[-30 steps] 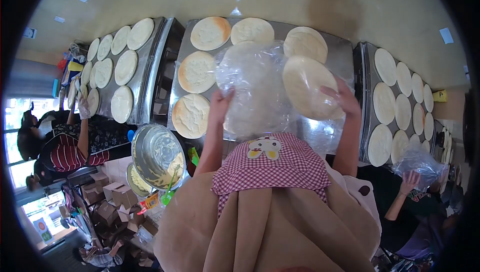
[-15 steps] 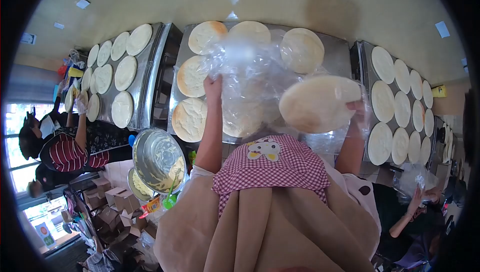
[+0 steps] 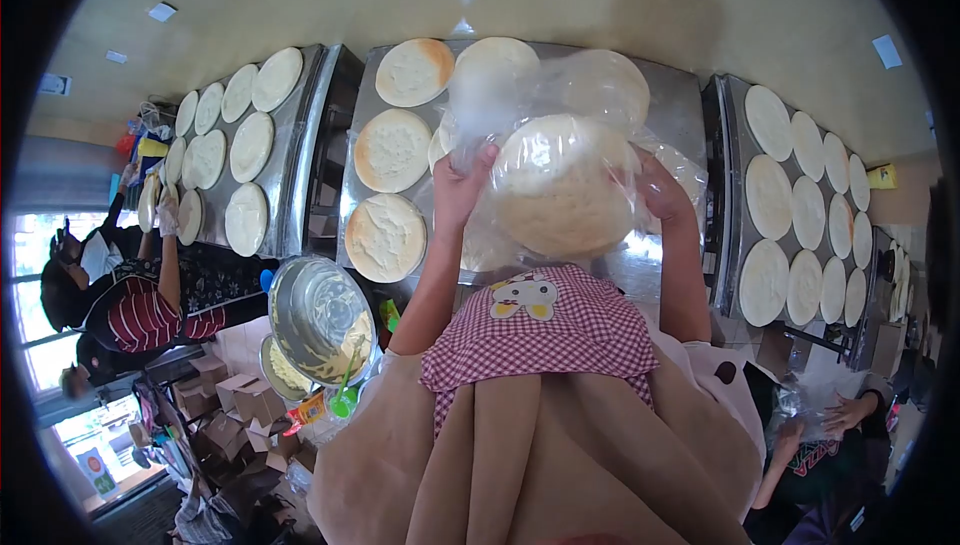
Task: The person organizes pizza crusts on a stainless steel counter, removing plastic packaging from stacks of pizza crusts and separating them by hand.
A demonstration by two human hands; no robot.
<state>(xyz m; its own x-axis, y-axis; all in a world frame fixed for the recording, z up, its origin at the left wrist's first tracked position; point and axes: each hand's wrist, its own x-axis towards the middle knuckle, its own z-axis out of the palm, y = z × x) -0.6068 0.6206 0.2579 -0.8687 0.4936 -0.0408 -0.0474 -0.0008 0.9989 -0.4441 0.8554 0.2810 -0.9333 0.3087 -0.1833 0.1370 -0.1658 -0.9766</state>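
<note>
A pale round flatbread (image 3: 563, 210) is held up over the metal table, with a clear plastic bag (image 3: 490, 95) around or in front of it. My left hand (image 3: 462, 187) is closed on the bag at the bread's left side. At the right edge of the bread, my right hand (image 3: 662, 185) grips it, fingers partly hidden by bread and plastic. Glare on the film hides how far the bread sits inside. More flatbreads, such as a browned one (image 3: 393, 151), lie on the table beneath and to the left.
Side tables hold rows of flatbreads (image 3: 251, 146) on the left and right (image 3: 767, 197). A metal bowl (image 3: 322, 295) smeared with pale cream stands at lower left, near cardboard boxes (image 3: 250, 400). One co-worker (image 3: 140, 295) works at left; another's hands (image 3: 850, 413) handle plastic at right.
My right hand has brought the flatbread left and upward, in front of my body. My left hand has moved right with the bag, and the two now meet.
</note>
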